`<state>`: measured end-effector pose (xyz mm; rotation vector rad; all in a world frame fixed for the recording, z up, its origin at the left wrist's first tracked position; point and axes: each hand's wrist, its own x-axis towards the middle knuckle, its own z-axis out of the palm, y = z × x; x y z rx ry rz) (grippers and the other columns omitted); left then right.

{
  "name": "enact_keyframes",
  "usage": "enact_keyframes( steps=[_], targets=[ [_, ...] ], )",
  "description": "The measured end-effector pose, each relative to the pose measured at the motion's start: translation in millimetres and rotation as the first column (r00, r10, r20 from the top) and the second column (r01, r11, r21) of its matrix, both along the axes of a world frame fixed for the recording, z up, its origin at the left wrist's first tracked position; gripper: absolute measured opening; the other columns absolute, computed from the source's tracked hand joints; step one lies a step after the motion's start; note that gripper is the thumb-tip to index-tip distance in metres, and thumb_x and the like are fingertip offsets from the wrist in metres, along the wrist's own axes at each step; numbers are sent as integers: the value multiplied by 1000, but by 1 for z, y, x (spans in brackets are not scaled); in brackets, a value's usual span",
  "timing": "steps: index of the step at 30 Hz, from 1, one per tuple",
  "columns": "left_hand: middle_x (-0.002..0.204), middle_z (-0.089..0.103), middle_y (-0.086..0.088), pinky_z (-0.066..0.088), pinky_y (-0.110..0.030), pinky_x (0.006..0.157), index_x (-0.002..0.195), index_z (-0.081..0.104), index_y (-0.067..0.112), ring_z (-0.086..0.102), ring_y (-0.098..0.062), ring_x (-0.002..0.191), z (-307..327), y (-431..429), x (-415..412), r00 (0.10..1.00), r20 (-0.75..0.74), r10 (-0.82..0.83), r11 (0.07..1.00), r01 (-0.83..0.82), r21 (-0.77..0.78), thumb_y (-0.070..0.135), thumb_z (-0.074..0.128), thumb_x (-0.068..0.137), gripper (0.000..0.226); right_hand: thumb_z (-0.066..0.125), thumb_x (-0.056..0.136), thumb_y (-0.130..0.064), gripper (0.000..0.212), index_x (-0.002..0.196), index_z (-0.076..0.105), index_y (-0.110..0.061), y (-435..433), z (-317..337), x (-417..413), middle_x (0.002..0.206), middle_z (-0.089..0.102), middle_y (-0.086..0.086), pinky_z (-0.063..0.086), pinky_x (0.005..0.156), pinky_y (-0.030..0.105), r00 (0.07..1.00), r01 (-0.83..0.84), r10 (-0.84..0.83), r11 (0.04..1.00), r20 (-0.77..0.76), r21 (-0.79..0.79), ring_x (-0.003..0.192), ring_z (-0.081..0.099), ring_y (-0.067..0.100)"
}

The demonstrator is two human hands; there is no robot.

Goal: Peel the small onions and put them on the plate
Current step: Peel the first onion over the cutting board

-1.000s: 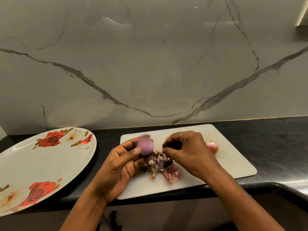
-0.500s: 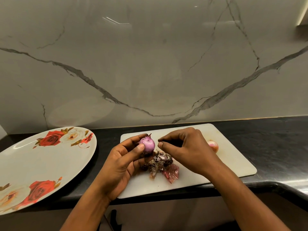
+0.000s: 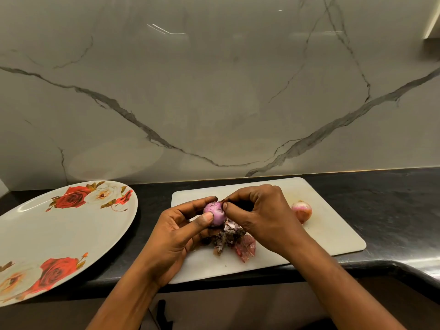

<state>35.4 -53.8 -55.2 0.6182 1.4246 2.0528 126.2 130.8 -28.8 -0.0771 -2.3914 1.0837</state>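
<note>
Closed since half a second ago: the gap between my right hand (image 3: 264, 217) and the small onion (image 3: 214, 214); thumb and forefinger now pinch its dry tip at 12 o'clock.
Small onion: round, glossy purple, gripped between the thumb and curled fingers of my left hand (image 3: 173, 236), above the board.
Second onion (image 3: 302, 210): pinkish, at 3 o'clock, lying apart on the board.
Peel heap (image 3: 234, 236): papery, at 6 o'clock.
Cutting board (image 3: 333, 229): white, smooth.
Plate (image 3: 59, 234): oval, rose-printed, at 9 o'clock.

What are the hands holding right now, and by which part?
The left hand grips a small purple onion by its sides, thumb in front. The right hand pinches at the onion's top, apparently its skin tip.
</note>
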Motion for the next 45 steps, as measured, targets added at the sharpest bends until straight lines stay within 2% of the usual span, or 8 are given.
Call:
enact_keyframes(
  steps=[6, 15, 22, 27, 30, 33, 39, 45],
  targets=[
    [128, 73, -17, 64, -38, 91, 131, 70, 6, 72, -36, 118, 1, 0, 0, 1000, 0, 17, 1000, -17, -20, 7, 69, 89, 42, 72, 91, -23, 13, 94, 85, -22, -8, -6, -6, 79, 77, -13, 61, 67, 24, 995, 60, -60, 998, -77, -8, 75, 72, 4],
    [135, 67, -27, 64, -36, 89, 133, 70, 7, 73, -36, 114, 4, -6, -4, 982, 171, -80, 989, 58, 133, 6, 57, 98, 38, 76, 89, -15, 11, 84, 83, -22, -7, -9, -12, 73, 77, -5, 58, 66, 29, 994, 83, -106, 919, -39, -387, 64, 68, 6],
    [137, 65, -29, 65, -35, 88, 137, 67, 4, 72, -32, 107, 5, -8, -6, 940, 324, -110, 973, 35, 229, 11, 50, 100, 41, 76, 90, -18, 15, 83, 79, -31, 4, -6, -1, 73, 77, -11, 62, 69, 24, 992, 130, -127, 956, 26, -262, 70, 73, 6],
    [137, 66, -27, 65, -32, 84, 130, 72, 3, 75, -26, 99, 6, -9, -7, 948, 295, -117, 977, 57, 206, 22, 89, 81, 56, 78, 90, -22, 8, 95, 84, -25, 9, -2, 5, 83, 77, -15, 62, 73, 19, 978, 177, -169, 982, 119, -58, 78, 72, -3],
    [131, 70, -21, 65, -29, 82, 118, 80, 12, 73, -25, 100, 7, -8, -4, 966, 255, -44, 993, 15, 114, 9, 81, 82, 37, 81, 89, -19, 15, 102, 83, -26, 9, 0, 7, 93, 78, -15, 61, 80, 17, 976, 121, -120, 993, 180, 6, 85, 72, -4],
    [131, 70, -21, 65, -30, 81, 124, 77, 11, 74, -27, 101, 6, -9, -6, 964, 259, -66, 992, 35, 123, 18, 98, 67, 62, 76, 92, -9, 25, 108, 82, -27, 10, 1, 6, 102, 78, -16, 60, 86, 17, 976, 90, -87, 996, 200, -6, 91, 72, -4],
    [134, 68, -25, 64, -32, 84, 127, 75, 12, 73, -34, 111, 5, -6, -5, 979, 193, -63, 995, 47, 86, 8, 69, 95, 33, 72, 96, -16, 20, 110, 81, -26, 4, 7, 3, 97, 78, -16, 62, 83, 20, 995, 43, -30, 990, 94, -138, 89, 74, -3],
    [132, 71, -21, 63, -38, 93, 133, 70, 6, 69, -37, 123, 2, -4, -4, 997, 60, -47, 999, 47, 7, 5, 67, 94, 39, 81, 89, -37, 22, 109, 82, -30, -3, 9, -1, 96, 80, -16, 63, 85, 27, 996, -29, 41, 989, 82, -142, 92, 74, -2]
  ],
)
